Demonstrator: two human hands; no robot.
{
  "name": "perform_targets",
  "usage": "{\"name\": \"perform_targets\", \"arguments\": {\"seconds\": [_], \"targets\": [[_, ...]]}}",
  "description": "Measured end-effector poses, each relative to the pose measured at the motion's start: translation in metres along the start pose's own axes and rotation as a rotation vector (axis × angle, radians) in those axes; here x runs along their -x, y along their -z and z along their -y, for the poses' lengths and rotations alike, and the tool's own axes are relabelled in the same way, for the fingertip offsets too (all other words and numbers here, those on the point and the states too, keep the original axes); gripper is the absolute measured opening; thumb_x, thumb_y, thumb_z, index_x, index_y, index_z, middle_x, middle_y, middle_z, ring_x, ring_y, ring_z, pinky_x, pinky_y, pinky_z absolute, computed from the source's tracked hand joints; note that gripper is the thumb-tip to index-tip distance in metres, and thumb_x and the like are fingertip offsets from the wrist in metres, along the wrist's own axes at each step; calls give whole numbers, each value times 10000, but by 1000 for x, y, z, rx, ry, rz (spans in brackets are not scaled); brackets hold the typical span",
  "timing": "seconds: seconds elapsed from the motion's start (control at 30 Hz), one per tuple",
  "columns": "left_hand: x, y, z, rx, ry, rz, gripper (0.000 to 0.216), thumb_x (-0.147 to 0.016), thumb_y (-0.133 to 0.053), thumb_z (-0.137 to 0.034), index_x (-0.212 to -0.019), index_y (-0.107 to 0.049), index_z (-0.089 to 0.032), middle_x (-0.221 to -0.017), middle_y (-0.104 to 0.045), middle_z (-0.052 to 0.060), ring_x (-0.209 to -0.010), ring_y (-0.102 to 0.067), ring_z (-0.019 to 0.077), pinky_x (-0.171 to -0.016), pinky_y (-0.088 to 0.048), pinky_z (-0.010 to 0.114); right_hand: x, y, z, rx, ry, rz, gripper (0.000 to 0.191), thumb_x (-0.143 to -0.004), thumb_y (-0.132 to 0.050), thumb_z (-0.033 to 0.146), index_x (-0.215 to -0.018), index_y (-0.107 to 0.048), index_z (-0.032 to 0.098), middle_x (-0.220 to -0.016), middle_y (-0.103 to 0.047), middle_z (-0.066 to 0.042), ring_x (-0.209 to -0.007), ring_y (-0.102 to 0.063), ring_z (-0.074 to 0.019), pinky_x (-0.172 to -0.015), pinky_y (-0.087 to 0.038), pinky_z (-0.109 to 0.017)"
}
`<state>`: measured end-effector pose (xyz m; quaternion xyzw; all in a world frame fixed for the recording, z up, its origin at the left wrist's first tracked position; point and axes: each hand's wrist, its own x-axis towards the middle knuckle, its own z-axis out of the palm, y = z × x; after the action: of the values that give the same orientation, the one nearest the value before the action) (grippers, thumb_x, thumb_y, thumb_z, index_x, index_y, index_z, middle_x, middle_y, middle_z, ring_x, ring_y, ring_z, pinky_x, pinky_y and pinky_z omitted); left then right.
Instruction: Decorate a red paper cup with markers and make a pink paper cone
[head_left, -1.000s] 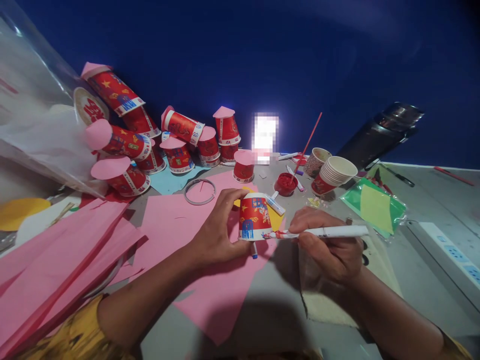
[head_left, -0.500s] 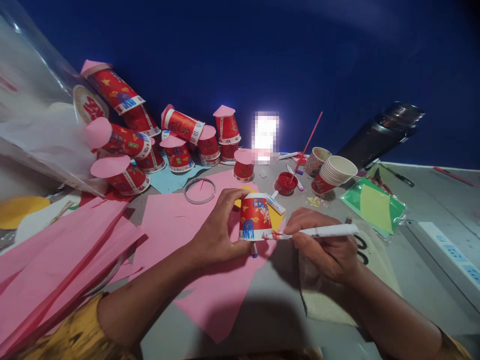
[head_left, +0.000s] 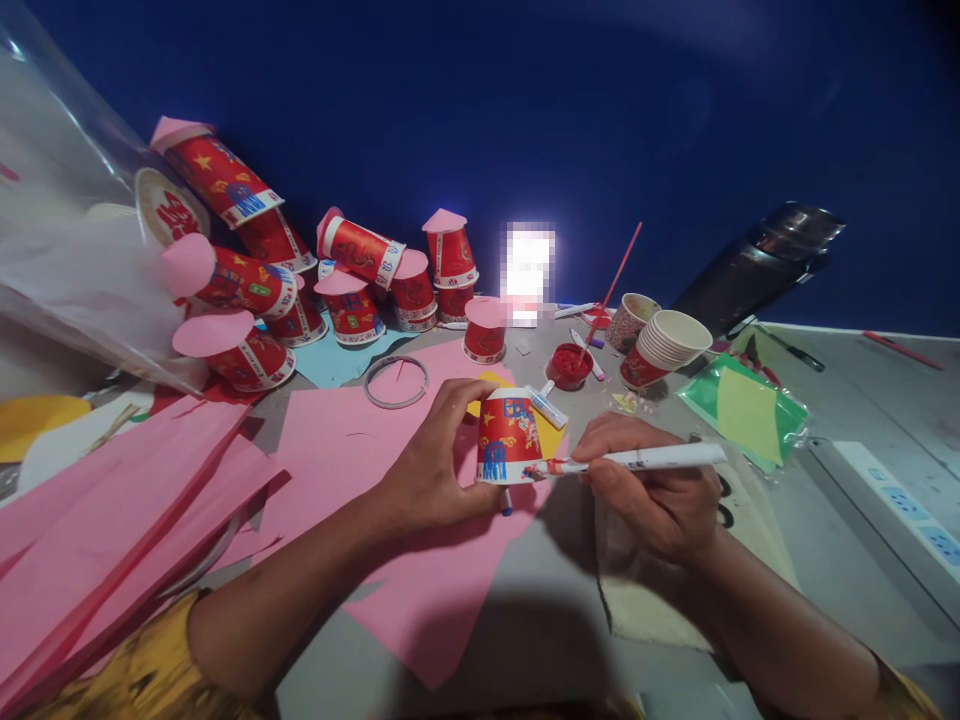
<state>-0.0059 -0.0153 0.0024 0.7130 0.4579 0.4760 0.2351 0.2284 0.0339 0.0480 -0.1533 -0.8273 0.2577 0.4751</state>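
An inverted, tapered red-and-white paper cup (head_left: 501,432) is clamped in the left-hand grip (head_left: 431,465) above flat pink paper (head_left: 330,460). A slim white marker (head_left: 675,457) is clamped in the right-hand grip (head_left: 660,500), its tip at the cup's white band; exact contact is indistinct. The foot of a thin red stick (head_left: 621,270) is hidden inside a round red tub (head_left: 570,383).

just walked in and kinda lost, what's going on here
A person's left hand holds a red paper cup upside down, while the right hand holds a white marker, its tip at the cup's white lower band. The cup bears blue drawings. Behind, more red cups with pink tops stand or lie tilted.
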Motion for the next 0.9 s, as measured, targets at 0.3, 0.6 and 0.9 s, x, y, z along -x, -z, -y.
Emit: {"name": "perform_targets", "arguments": {"seconds": [0.3, 0.6, 0.9], "targets": [[1, 0, 1, -13, -11, 9, 784, -721, -783, -230, -1414, -423, -299, -1383, -516, 111, -1262, -568, 311, -1012, -567, 510, -1, -1, -1, 3, -6, 28, 174, -913, -639, 87, -989, -748, 201, -793, -778, -49, -682, -735, -194, -650, -615, -312], [0, -2, 1, 10, 19, 7, 800, -725, -811, -233, -1425, -428, -292, -1407, -513, 98, -1288, -555, 300, -1042, -546, 472, -1, 1, -2, 16, 1, -37, 163, -916, -621, 82, -943, -734, 197, -762, -764, -37, -652, -712, -181, -629, -605, -308], [0, -2, 1, 20, 11, 4, 781, -732, -799, -230, -1419, -430, -279, -1400, -519, 102, -1270, -569, 293, -1047, -548, 475, -2, 0, -3, 5, -2, -4, 155, -914, -619, 77, -929, -716, 198, -735, -744, -25, -633, -693, -171, -615, -583, -295]]}}
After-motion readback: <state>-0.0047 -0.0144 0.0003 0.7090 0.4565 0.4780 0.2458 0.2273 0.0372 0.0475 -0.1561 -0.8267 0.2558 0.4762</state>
